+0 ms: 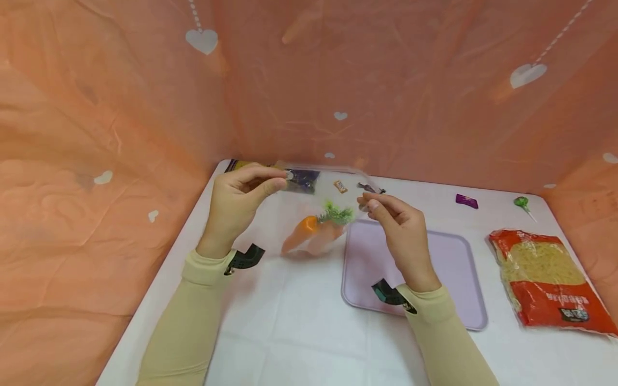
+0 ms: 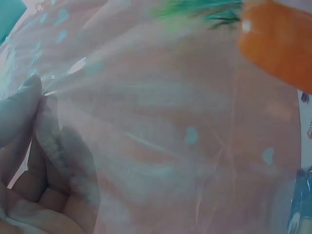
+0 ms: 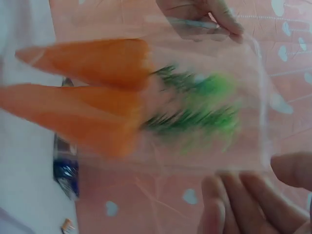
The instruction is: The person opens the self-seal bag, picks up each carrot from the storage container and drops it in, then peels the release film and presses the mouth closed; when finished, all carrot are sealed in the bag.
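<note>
A clear plastic bag [image 1: 294, 206] hangs stretched between both hands above the white table. Inside it are two orange carrots [image 3: 97, 63] with feathery green tops [image 3: 200, 119]. At the bag's upper left corner, my left hand [image 1: 234, 206] pinches the film between thumb and fingertips, which the left wrist view shows drawn into creases. My right hand [image 1: 401, 228] pinches the opposite upper edge. The carrots lie side by side, tips toward the bag's bottom in the right wrist view. Through the film behind the left fingers shows a dark blue package [image 1: 303, 181], partly hidden.
A lavender tray [image 1: 454, 268] lies under the right forearm. Right of it rests a red bag of pasta [image 1: 545, 273]. Along the back are a small orange-wrapped candy [image 1: 340, 186], a dark wrapped candy [image 1: 370, 187], a purple packet [image 1: 466, 201] and a green lollipop [image 1: 521, 202].
</note>
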A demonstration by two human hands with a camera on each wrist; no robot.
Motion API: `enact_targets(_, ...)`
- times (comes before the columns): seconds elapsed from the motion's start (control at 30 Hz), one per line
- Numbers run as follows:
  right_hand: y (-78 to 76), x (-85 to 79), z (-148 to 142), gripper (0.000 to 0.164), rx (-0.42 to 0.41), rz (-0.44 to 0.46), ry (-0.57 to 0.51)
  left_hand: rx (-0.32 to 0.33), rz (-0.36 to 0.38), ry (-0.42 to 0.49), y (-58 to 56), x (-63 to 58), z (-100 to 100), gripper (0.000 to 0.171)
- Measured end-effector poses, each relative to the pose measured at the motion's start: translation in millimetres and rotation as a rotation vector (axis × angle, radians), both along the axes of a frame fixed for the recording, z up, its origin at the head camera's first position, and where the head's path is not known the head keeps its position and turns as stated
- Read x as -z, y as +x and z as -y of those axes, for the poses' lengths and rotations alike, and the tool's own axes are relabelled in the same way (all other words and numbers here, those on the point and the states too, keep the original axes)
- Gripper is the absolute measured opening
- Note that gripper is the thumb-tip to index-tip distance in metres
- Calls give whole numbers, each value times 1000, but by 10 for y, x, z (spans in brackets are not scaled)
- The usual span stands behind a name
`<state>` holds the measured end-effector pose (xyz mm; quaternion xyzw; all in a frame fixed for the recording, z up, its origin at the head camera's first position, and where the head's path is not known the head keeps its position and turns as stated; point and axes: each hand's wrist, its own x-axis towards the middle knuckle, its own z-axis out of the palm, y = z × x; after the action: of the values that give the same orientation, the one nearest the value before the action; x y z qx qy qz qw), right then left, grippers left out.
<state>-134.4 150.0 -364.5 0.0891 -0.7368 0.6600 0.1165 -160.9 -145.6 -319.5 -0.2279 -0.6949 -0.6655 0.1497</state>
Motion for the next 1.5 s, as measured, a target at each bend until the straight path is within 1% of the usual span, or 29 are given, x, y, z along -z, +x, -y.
enact_targets(0.03, 7, -26, -1, 28, 29, -19, -8, 5, -23, -3, 8, 3, -36, 17)
enact_targets(0.1, 42, -111, 17, 27, 100, -86, -32, 4, -67, -19, 29, 9, -108, 17)
enact_targets(0.17, 121, -252, 92, 24, 160, -199, -32, 9, -106, -43, 77, -23, -181, 19)
enact_targets(0.23, 204, -402, 209, 21, 185, -334, 13, 16, -146, -62, 130, -65, -240, 21)
enact_targets(0.3, 265, -534, 356, 20, 166, -466, 99, 20, -177, -80, 188, -122, -291, 22)
enact_targets(0.37, 266, -604, 491, 19, 125, -580, 189, 17, -205, -94, 220, -153, -325, 21)
enact_targets(0.43, 212, -622, 603, 19, 99, -653, 270, 5, -234, -104, 224, -148, -348, 22)
enact_targets(0.47, 175, -620, 649, 19, 87, -675, 297, -4, -247, -109, 221, -139, -357, 23)
enact_targets(0.57, 67, -608, 757, 19, 95, -705, 332, -47, -295, -133, 184, -71, -372, 24)
enact_targets(0.7, -17, -590, 817, 18, 124, -714, 324, -105, -362, -180, 137, 14, -369, 26)
enact_targets(0.8, -45, -587, 825, 19, 137, -732, 339, -133, -402, -219, 128, 31, -364, 25)
enact_targets(0.9, -72, -594, 823, 19, 155, -756, 372, -155, -427, -261, 133, 24, -362, 25)
enact_targets(1.07, -108, -609, 828, 15, 154, -779, 385, -186, -441, -312, 149, 22, -353, 24)
enact_targets(1.27, -141, -604, 839, 11, 140, -788, 417, -214, -438, -356, 166, 34, -323, 24)
enact_targets(1.5, -169, -583, 817, 9, 108, -752, 418, -210, -431, -398, 162, 43, -315, 27)
